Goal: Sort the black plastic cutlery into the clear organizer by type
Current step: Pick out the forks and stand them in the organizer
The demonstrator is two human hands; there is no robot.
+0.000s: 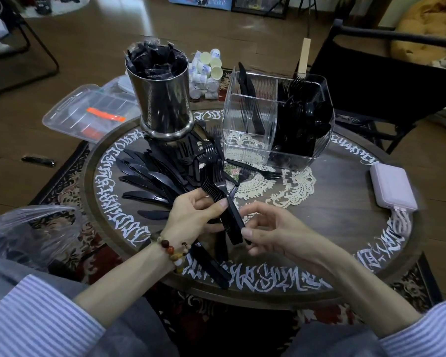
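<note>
- Left hand grips a stack of forks around the handles, thumb on top, tines pointing away from the person.
- Right hand pinches the near end of the handles between thumb and fingertips, just right of the left-hand grip; other fingers loosely curled.
- Grip sits over the near middle of the round table.
- Left of and beyond the grip: loose knives fanned flat on the table, touching each other.
- Just beyond the grip: loose forks piled at the foot of a metal canister; a single fork lies on the lace doily.
- Canister is upright, stuffed with black wrapped items; can't tell what they are.
- Far right of the grip: clear organizer, upright. Right compartment packed with black spoons and forks, back-left compartment holds knives, front-left compartment looks see-through; contents there unclear.
- Below the grip, at the near table edge: more black cutlery, type unclear.
- Table rim carries white calligraphy-style lettering; not legible.
- Right of the grip: pale pink power bank with a braided cable.
- Behind the canister: bag of small white cups, print too small to read; clear plastic box with an orange item inside.
- Beaded bracelet on the left wrist.
</note>
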